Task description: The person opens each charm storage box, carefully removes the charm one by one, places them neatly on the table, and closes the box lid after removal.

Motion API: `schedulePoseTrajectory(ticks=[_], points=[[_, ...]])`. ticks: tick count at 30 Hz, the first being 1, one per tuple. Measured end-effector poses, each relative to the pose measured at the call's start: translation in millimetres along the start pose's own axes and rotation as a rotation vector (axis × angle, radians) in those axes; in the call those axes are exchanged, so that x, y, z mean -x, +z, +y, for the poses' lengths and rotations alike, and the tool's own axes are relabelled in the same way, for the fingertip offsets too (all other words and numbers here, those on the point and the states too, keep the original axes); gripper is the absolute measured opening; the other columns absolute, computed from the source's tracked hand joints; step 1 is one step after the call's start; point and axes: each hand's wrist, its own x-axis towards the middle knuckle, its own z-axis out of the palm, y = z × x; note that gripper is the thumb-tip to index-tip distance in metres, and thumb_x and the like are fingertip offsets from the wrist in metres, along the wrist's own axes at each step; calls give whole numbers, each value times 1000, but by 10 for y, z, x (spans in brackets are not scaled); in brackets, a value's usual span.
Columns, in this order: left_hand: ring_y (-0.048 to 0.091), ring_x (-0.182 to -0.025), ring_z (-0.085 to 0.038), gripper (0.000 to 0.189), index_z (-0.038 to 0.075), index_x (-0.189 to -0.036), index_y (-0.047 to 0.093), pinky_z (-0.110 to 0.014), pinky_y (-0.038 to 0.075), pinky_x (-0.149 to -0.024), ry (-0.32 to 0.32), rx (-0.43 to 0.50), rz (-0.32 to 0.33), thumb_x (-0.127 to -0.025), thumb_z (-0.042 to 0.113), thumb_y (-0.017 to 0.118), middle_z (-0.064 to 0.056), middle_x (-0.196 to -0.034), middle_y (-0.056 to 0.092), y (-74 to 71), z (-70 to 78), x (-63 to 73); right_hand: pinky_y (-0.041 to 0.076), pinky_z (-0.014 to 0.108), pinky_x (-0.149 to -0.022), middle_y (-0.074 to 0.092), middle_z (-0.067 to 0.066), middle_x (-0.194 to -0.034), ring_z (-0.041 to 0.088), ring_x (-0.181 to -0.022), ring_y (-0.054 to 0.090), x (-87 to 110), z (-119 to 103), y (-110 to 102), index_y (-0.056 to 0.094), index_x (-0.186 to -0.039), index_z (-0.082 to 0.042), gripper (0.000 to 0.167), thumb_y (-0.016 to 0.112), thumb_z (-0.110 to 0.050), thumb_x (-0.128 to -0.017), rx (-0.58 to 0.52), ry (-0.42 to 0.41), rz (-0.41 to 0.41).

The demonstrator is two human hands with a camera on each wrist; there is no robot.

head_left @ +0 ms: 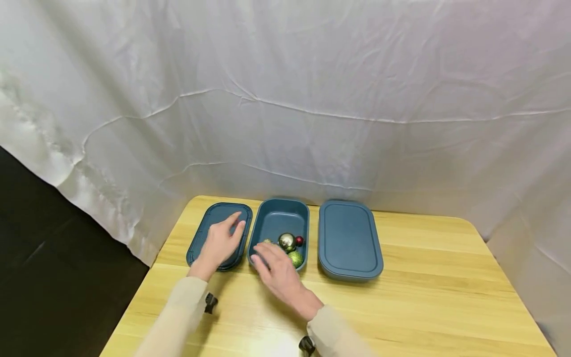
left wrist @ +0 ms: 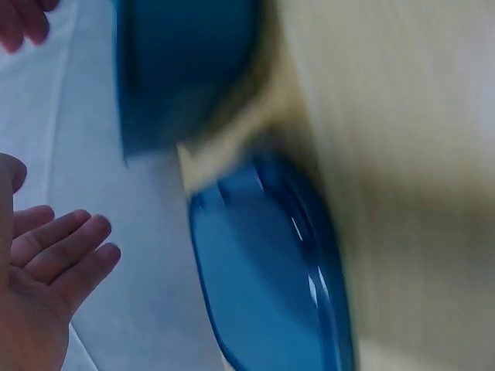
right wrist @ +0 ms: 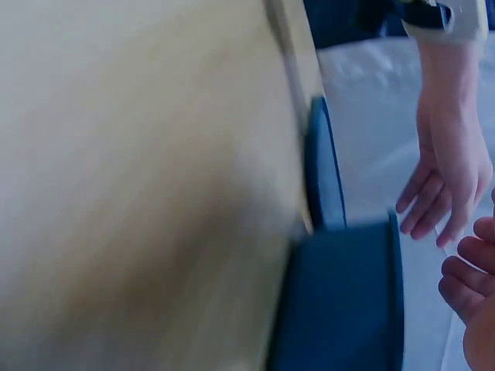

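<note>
An open blue box [head_left: 280, 220] stands at the far middle of the wooden table [head_left: 424, 297]. In it lie a silver ball [head_left: 287, 241], a small red ball [head_left: 299, 240] and a green glitter ball [head_left: 296, 259]. My right hand [head_left: 273, 265] hovers over the box's near edge, fingers loosely spread and holding nothing. My left hand [head_left: 220, 242] lies flat over a blue lid [head_left: 202, 233] left of the box, fingers straight. The wrist views are blurred. The left wrist view shows the left hand [left wrist: 46, 267], the lid [left wrist: 263, 270] and the box [left wrist: 186, 69]. The right wrist view shows the box [right wrist: 340, 301] and the left hand [right wrist: 448, 178].
A second blue lid or shallow tray [head_left: 350, 240] lies right of the box. White cloth [head_left: 312, 99] hangs close behind the table. Off the table's left edge the floor is dark [head_left: 53, 258]. Bare wood stretches to the right and front.
</note>
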Motion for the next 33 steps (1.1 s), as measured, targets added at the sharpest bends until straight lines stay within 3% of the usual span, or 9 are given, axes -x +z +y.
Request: schedulePoseTrajectory(ticks=[2,5,10,15,18,22,27,30,33], points=[[76,-79,-27,39,1,-137,69,-46,64,-73,-15,63,35,-106,24,65,-17,-106,80,92,119,-28,61,40,-98,77,17,-117,30,-111,74,-14,101,-97,76,-118,2,24,73,-12,-98,-1,35,15],[79,-94,-27,31,5,-128,75,-45,64,-79,-47,147,50,-105,24,67,-13,-109,81,221,306,-67,62,43,-95,77,16,-117,31,-111,73,-16,253,-251,75,-120,0,24,72,-11,-99,3,114,18],[78,-92,-23,21,9,-115,79,-43,64,-83,-51,230,59,-105,24,68,-8,-104,81,459,605,-114,60,50,-98,76,19,-121,36,-117,70,20,482,-506,75,-125,0,27,71,-14,-101,38,257,-1],[79,-95,-22,21,10,-116,80,-38,64,-86,-42,281,74,-103,22,69,-8,-109,82,707,917,-165,55,55,-105,72,22,-129,40,-123,67,55,675,-723,72,-130,-1,33,69,-20,-103,65,385,-11],[76,-76,-22,26,9,-124,79,-36,63,-75,-61,324,61,-105,22,65,-10,-117,80,848,1102,-171,55,57,-104,71,23,-130,41,-124,66,92,784,-828,72,-130,0,33,69,-19,-104,81,419,8],[68,-62,-25,36,6,-137,72,-41,62,-74,-66,352,35,-109,24,57,-15,-128,76,1019,1309,-152,55,59,-103,70,23,-131,41,-125,65,165,926,-952,72,-130,0,33,67,-21,-105,104,467,15],[76,-102,-29,50,8,-152,58,-46,57,-103,-64,410,-46,-113,36,46,-18,-138,70,1285,1420,-141,51,60,-107,68,23,-136,42,-129,62,245,1073,-1118,70,-133,1,38,64,-26,-107,122,556,-18],[64,-134,-32,53,8,-157,50,-48,48,-117,-107,457,-121,-114,37,42,-16,-154,58,1370,1508,-126,49,60,-110,67,24,-138,43,-131,61,292,1147,-1214,69,-134,2,39,63,-26,-107,128,599,-31],[58,-141,-36,50,4,-159,47,-53,46,-118,-166,475,-157,-114,27,43,-18,-157,54,1351,1643,-97,48,60,-112,66,25,-140,43,-133,60,337,1209,-1302,69,-134,2,40,63,-26,-108,136,627,-36]])
